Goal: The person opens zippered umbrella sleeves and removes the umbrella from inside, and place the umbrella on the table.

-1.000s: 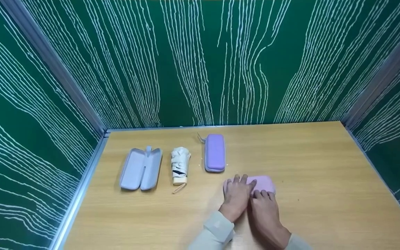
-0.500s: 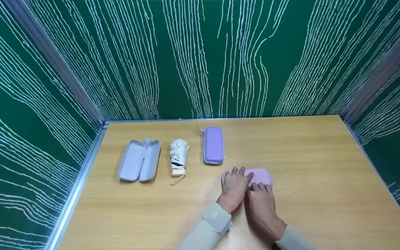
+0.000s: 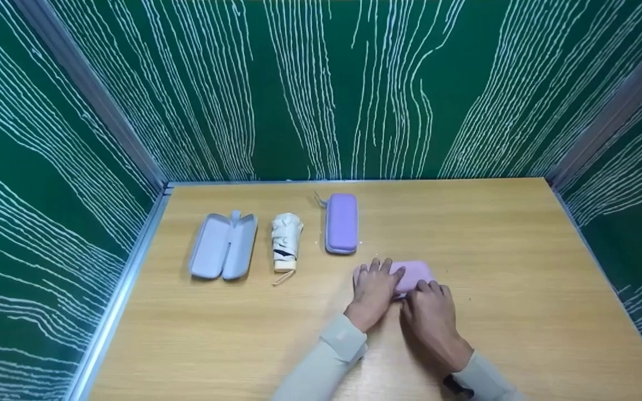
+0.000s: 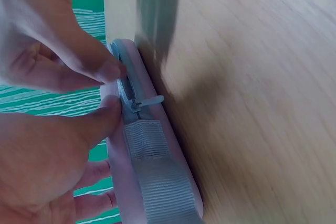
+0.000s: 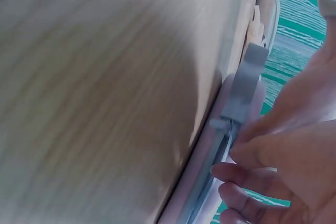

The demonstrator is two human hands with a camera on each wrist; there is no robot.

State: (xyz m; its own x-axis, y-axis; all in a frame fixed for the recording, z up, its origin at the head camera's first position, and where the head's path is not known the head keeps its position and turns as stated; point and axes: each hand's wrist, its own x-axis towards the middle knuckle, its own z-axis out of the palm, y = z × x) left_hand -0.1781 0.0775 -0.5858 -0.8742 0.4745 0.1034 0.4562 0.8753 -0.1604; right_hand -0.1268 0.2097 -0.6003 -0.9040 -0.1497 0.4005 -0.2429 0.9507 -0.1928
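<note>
In the head view, a pink case (image 3: 414, 272) lies across the table. My left hand (image 3: 374, 291) rests on its left part, fingers spread and fairly straight. At the front edge, my right hand (image 3: 433, 320) has its fingers bent. The left wrist view has the right hand (image 4: 47, 40) pinching near the seam, beside the left hand's (image 4: 44, 163) thumb. A zipper pull (image 4: 151, 100) sits by a grey strap (image 4: 165, 187), with a narrow gap along the zipper. Seen from the right wrist, the right hand's (image 5: 286, 169) fingertips touch the case's edge (image 5: 197, 182).
Left of the pink case stand a purple case (image 3: 342, 224) with a strap, a folded cream umbrella (image 3: 286, 242) with a wrist loop, and an unfolded pale blue case (image 3: 223, 247). Green panels (image 3: 354, 89) with white lines border the wooden table (image 3: 521, 289).
My right hand has shifted slightly right along the front edge of the pink case, and part of its seam shows between the hands. The left hand stays on top. The head view has tilted down.
</note>
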